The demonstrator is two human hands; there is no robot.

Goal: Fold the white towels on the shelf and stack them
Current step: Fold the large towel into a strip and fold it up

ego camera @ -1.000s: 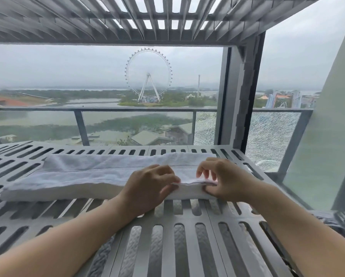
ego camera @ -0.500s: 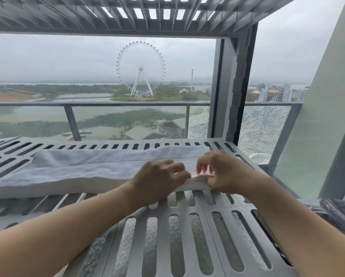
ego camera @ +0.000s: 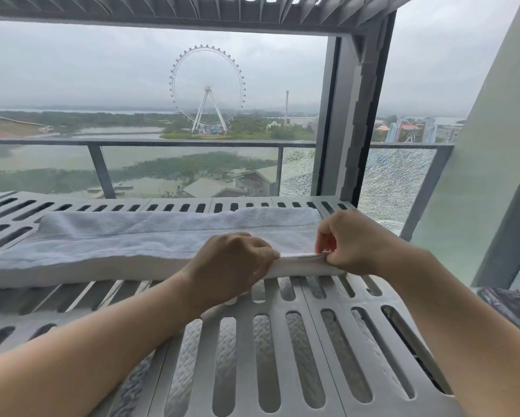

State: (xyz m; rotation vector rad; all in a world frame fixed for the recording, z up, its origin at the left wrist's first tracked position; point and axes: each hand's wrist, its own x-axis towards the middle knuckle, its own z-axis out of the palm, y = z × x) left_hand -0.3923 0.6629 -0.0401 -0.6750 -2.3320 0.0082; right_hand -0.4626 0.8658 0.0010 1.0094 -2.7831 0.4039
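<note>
Pinching one towel with two hands

Lying lengthwise on the slatted grey shelf [ego camera: 283,341], one white towel [ego camera: 126,245] is folded into a long band that runs from the left edge of the view to the shelf's right end. No second towel can be made out. Two bare hands meet at the towel's near right corner. The left hand [ego camera: 231,266] is curled, knuckles up, its fingertips closed on the towel's near edge. The right hand [ego camera: 352,242] sits just beside it, thumb and fingers nipped together on the same edge, where several thin layers of cloth show between the two hands. That stretch of edge is raised slightly off the slats; the rest of the towel lies flat.

A second slatted shelf [ego camera: 192,4] spans the top of the view, and one upright post [ego camera: 352,115] joins the two at the right. Behind stands a glass railing [ego camera: 162,142]; its pane at the right is crazed with cracks. One Ferris wheel [ego camera: 207,88] rises beyond, across water and green land under a grey sky.
</note>
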